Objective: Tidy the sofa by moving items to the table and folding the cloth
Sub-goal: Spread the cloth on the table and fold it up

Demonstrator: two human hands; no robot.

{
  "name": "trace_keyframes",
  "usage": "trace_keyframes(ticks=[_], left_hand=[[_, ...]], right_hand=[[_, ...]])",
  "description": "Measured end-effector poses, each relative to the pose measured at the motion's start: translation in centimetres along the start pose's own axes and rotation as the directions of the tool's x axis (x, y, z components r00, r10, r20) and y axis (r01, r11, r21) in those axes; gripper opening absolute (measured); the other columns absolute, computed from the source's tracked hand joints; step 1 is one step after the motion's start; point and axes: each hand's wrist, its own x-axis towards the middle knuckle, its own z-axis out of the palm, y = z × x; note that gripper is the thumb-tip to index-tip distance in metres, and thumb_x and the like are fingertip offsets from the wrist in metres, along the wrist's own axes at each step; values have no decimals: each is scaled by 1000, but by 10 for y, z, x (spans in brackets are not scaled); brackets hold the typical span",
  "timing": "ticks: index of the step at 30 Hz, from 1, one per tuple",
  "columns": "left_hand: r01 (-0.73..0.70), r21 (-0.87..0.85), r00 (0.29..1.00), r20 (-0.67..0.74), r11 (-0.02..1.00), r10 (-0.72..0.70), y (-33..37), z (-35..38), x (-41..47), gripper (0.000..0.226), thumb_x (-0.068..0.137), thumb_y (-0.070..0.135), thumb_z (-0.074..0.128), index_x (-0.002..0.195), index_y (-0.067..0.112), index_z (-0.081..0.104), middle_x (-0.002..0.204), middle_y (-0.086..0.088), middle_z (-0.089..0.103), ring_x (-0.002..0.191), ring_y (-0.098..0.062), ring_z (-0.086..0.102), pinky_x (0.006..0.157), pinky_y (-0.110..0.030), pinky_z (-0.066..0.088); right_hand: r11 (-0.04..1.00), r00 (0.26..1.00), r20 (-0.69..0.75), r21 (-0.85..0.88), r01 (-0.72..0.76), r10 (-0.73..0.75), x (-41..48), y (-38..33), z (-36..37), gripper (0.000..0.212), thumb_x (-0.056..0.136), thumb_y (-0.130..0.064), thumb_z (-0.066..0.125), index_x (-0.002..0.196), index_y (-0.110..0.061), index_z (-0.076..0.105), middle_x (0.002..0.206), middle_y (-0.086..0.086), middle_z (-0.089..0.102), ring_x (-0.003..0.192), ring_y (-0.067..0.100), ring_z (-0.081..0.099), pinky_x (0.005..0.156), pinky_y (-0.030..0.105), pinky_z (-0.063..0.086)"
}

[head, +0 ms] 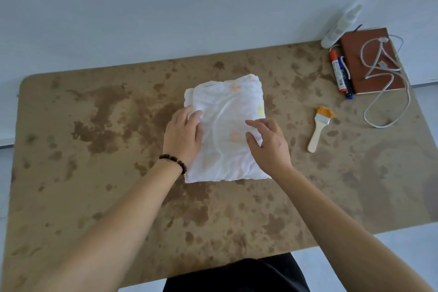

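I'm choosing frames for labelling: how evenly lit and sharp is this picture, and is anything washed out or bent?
Head view: soft, even light, barely any shadows; the white cloth is nearly washed out; the spray bottle blurs into the wall; the wide lens bows the far edge of the table.

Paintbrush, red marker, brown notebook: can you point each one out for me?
paintbrush (pixel 318 130), head view, on the wooden handle below the metal band.
red marker (pixel 337 71), head view, on its white barrel.
brown notebook (pixel 354 61), head view, on bare cover left of the cable.
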Motion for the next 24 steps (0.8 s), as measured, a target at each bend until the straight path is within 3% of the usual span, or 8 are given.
trace_keyframes(ticks=[2, 4, 8, 10, 13, 15, 18, 24], left_hand=[[-293, 141, 951, 142, 946, 274, 17, 9, 32, 36, 99, 20, 48, 134, 13, 55, 146, -9, 47, 137, -30, 40, 104, -50, 40], [-391, 251, 891, 346, 885, 296, 24, 18, 63, 48, 103, 31, 33, 150, 19, 35, 159, -3, 31, 147, -25, 23, 113, -52, 26], [179, 353, 869, 381, 918, -316, -9, 22, 109, 61, 102, 51, 10, 156, 22, 14, 164, 1, 13, 151, -21, 7, 115, -63, 8], [332, 330, 812, 376, 884, -446, -23, 16, 107, 67, 100, 58, 8, 155, 21, 16, 165, -2, 8, 151, -24, 4, 115, -64, 9], [341, 225, 915, 141, 913, -377, -21, 15, 83, 63, 103, 50, 20, 154, 14, 22, 163, -15, 12, 150, -32, 11, 115, -60, 19], [268, 151, 961, 23, 951, -275, -5, 19, 61, 63, 103, 47, 26, 154, 11, 23, 162, -19, 14, 149, -35, 13, 115, -57, 22], [78, 184, 985, 137, 980, -104, 15, 37, 26, 63, 102, 53, 18, 157, 24, 10, 165, -11, -3, 152, -29, -2, 118, -54, 9], [343, 187, 901, 210, 921, -378, -13, 70, -6, 68, 97, 64, 5, 153, 32, -17, 164, 0, -15, 151, -19, -9, 121, -50, -5]], right_hand=[[980, 993, 103, -181, 79, -61, -7, 16, 2, 45, 100, -33, 55, 145, -31, 51, 151, 1, 41, 130, 26, 44, 97, 35, 44], [954, 970, 233, -266, 137, -74, -18, 26, 7, 48, 103, -37, 49, 150, -31, 44, 161, 3, 29, 141, 29, 32, 111, 41, 34], [957, 951, 294, -234, 169, -95, -27, 36, 9, 50, 102, -38, 50, 150, -32, 43, 164, -2, 26, 147, 24, 25, 116, 40, 26], [968, 943, 316, -181, 172, -108, -19, 37, 3, 46, 100, -39, 54, 146, -33, 49, 160, -5, 34, 143, 22, 32, 115, 38, 29], [984, 982, 119, -82, 158, -147, 7, 35, -6, 39, 100, -30, 56, 139, -25, 58, 149, 1, 49, 132, 27, 45, 109, 45, 40], [994, 996, 13, -68, 85, -84, 35, 30, -6, 49, 104, -33, 46, 152, -23, 40, 159, 7, 34, 143, 28, 34, 117, 44, 31], [994, 996, 72, -93, 63, -56, 86, 18, 4, 61, 106, -46, 30, 160, -26, 11, 168, 7, 1, 154, 25, 7, 123, 41, 11], [920, 947, 317, -354, 170, -53, 162, 7, 48, 83, 92, -75, 12, 160, -28, 5, 168, 5, -8, 154, 22, -12, 124, 47, -5]])
